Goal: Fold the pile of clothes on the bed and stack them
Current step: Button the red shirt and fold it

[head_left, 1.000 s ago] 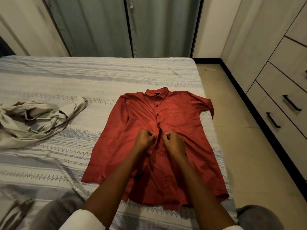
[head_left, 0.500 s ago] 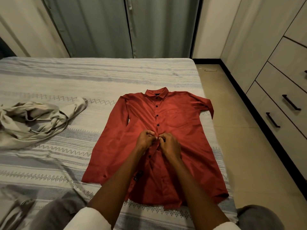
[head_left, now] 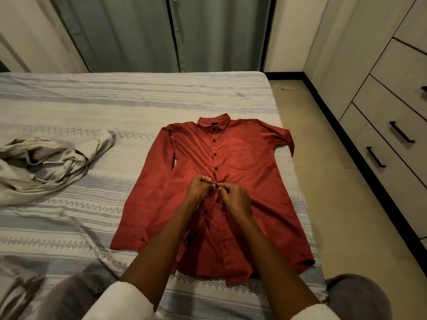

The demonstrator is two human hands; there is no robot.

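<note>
A red long-sleeved shirt [head_left: 242,158] lies flat and face up on the bed [head_left: 138,102], collar pointing away from me, dark buttons down its front. My left hand [head_left: 199,189] and my right hand [head_left: 233,197] meet at the middle of the placket, fingers curled, each pinching the shirt's front edge near a button. Above my hands the front is buttoned; below them it lies loosely open. A crumpled beige garment [head_left: 46,165] sits on the bed to the left.
The bed's right edge runs beside a tiled floor [head_left: 335,181]. A drawer unit with dark handles [head_left: 397,135] lines the right wall. Grey-green curtains [head_left: 161,33] hang behind the bed. More cloth [head_left: 16,294] shows at the lower left corner.
My two hands came together at the shirt's placket, closing the small gap between them. The shirt and the beige garment stayed where they were.
</note>
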